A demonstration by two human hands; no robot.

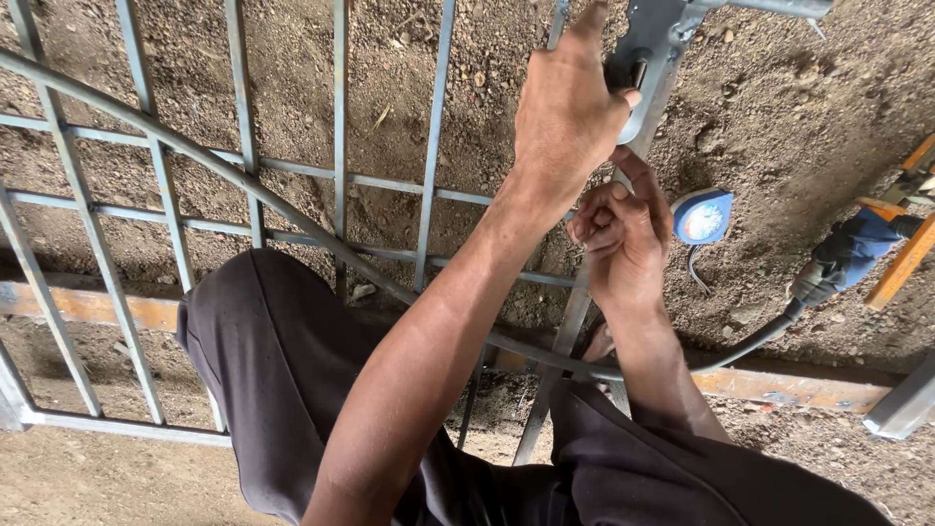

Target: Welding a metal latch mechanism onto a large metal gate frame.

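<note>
Over loose brown dirt, seen from the head camera: a grey metal grille of flat and square bars [341, 180], lying flat beneath a crouching person's dark-trousered knees. Left hand [570, 117] reaching across to the upper edge, closed around a grey metal plate with a dark slot [651, 44] fixed to the slanting flat bar there, thumb pressed against the plate's side. Right hand [623, 244] just below, clenched into a fist and touching the same bar.

Probably a matter of steadying and fitting the plate: best to keep the left grip firm so nothing twists, keep fingers away from the slot edge, and work in small moves with the lower fist.

Hard to make out:
- whatever sits inside the right fist, fully covered by the fingers
- the plate's top, cut off by the frame edge
- a round blue and white disc [701, 216] on the soil, kind uncertain
- a long grey cable [234, 175] crossing the grille, passing behind both arms to a blue-wrapped end [849, 251]
- orange bars [906, 258] at the right, mostly out of frame
</note>
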